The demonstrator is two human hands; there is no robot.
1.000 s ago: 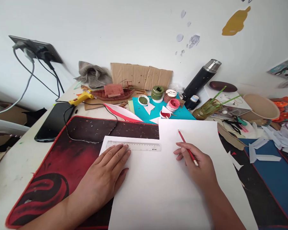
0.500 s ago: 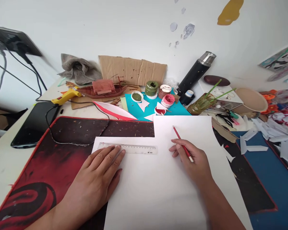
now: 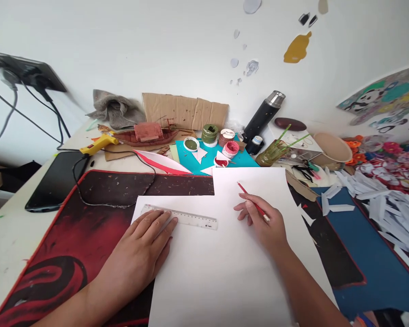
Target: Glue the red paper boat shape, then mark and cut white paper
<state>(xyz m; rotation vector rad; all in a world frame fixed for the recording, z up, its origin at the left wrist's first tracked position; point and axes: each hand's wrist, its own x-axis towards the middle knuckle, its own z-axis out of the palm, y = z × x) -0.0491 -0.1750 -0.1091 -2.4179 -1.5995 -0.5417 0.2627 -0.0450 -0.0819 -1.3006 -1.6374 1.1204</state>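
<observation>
- I see the left hand laid flat over the ruler, near the far left corner of the paper.
- The right hand grips a pencil, point clear of the ruler.
- I judge this as ruler alignment; marking would call for correcting its slant, then pinning it.

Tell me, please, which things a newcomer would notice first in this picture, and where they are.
Probably the large white paper at front centre, where the left hand rests on a ruler and the right hand holds a red pencil. Behind it, a reddish-brown model boat sits left of a green paint pot, and a tilted black flask stands out to the pot's right.
</observation>
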